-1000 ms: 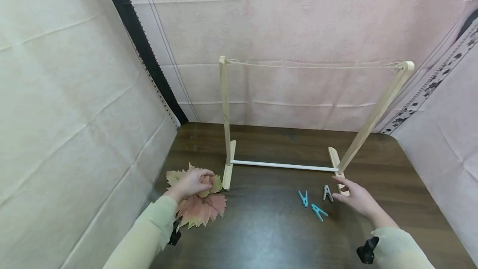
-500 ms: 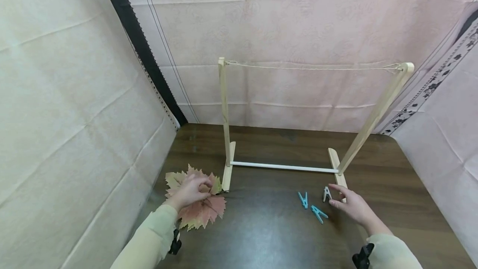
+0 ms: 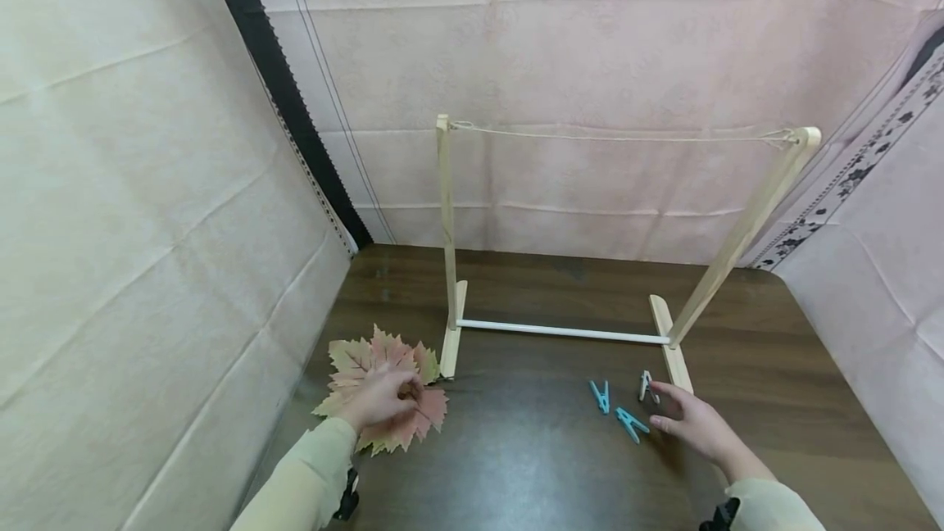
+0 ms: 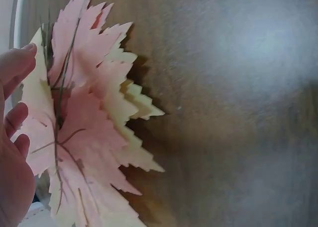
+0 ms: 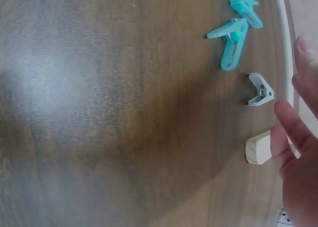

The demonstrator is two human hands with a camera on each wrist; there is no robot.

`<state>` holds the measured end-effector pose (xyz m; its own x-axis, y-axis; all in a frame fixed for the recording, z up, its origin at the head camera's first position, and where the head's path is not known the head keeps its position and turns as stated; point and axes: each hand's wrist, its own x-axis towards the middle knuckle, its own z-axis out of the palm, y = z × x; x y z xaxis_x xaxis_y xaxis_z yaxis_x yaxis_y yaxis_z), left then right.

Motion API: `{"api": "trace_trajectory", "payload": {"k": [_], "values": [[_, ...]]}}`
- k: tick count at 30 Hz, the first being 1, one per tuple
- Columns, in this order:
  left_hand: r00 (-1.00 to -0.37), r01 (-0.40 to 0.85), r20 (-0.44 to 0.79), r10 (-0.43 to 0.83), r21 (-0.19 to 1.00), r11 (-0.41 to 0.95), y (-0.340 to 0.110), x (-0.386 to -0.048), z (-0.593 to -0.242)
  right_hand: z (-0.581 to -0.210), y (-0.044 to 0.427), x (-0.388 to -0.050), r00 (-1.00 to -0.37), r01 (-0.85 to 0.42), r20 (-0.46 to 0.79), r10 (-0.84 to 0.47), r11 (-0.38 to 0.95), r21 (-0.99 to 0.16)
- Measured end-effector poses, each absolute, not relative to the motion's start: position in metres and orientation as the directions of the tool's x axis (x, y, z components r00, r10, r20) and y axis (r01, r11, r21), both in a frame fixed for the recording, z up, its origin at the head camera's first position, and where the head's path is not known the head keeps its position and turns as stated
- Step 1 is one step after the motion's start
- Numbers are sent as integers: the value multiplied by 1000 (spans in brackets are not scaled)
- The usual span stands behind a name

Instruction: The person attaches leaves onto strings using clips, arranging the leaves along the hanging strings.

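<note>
My left hand (image 3: pixel 379 400) is over a pile of pink and yellow maple leaves (image 3: pixel 398 428) at the table's left. Its thumb and forefinger curl together and seem to pinch a leaf; the fingertip contact is partly hidden. In the left wrist view the leaves (image 4: pixel 94 122) overlap beside the fingers, with thin dark stems. My right hand (image 3: pixel 693 424) has its fingers spread beside a grey clothespin (image 5: pixel 262 90), the forefinger at its edge; whether it touches cannot be told. Two turquoise clothespins (image 3: pixel 601 397) (image 3: pixel 630 424) lie left of the grey one.
Behind the hands stands a wooden frame with a left post (image 3: pixel 447 228), a right post (image 3: pixel 745 236) and a white bottom rod (image 3: pixel 560 331). A thin string (image 3: pixel 612 138) runs between the post tops. Pale cloth (image 3: pixel 575 47) surrounds the brown table (image 3: pixel 516 449).
My right hand has come nearer to me, its forefinger now beside the grey clothespin, which has turned slightly. My left hand has moved slightly nearer to me, and a leaf tip now sticks out farther left.
</note>
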<state>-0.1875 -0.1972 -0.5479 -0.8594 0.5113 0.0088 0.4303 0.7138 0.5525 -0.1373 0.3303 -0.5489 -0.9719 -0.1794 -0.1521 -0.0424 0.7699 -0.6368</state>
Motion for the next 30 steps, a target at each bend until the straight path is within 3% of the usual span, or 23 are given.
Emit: {"api": "trace_trajectory", "payload": {"k": [12, 30], "values": [[-859, 405, -22, 511, 581, 706, -194, -179, -567, -560, 316, -131, -971, 27, -192, -143, 731, -682], [-873, 448, 8, 487, 407, 796, -184, -177, -586, -577, 309, -128, -972, 32, -192, -135, 734, -678]]}}
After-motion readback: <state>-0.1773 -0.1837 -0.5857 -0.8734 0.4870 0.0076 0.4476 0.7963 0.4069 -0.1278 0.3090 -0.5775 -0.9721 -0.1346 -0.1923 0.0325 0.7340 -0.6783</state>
